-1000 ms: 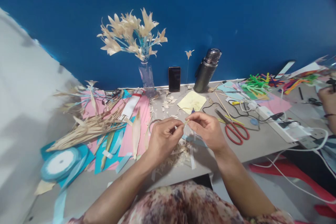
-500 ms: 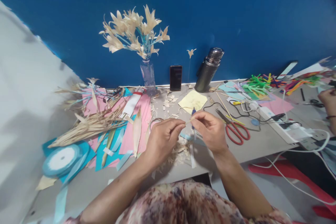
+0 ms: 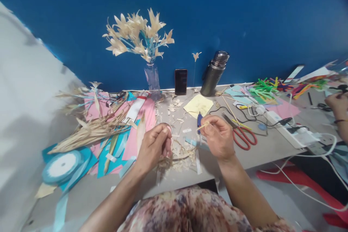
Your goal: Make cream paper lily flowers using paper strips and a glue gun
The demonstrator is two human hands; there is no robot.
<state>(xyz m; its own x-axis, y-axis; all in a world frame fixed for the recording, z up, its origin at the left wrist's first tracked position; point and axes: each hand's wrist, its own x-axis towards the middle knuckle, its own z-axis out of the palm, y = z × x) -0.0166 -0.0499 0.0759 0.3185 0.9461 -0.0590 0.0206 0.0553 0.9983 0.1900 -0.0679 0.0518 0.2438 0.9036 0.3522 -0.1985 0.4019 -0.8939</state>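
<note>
My right hand (image 3: 219, 138) pinches a short, thin, pale yellow strip (image 3: 202, 126) between thumb and fingertips, its free end pointing left. Just behind it, a blue-handled tool (image 3: 199, 120) lies partly hidden. My left hand (image 3: 154, 145) is curled with the thumb against the fingers; whether something small is inside is hidden. Pale husk scraps (image 3: 178, 157) lie on the table between and below the hands. To the right of my right hand rest red-handled scissors (image 3: 245, 137).
Dried husks (image 3: 89, 134), coloured paper and a blue ribbon roll (image 3: 63, 165) cover the left side. At the wall stand a bottle of husk flowers (image 3: 153, 79), a phone (image 3: 181, 82) and a flask (image 3: 214, 74). A power strip (image 3: 284, 128) and another person's hand (image 3: 337, 103) are on the right.
My hands, which met at the fingertips, have parted. The left one has moved left and down; the right one keeps the pale strip, now more plainly seen.
</note>
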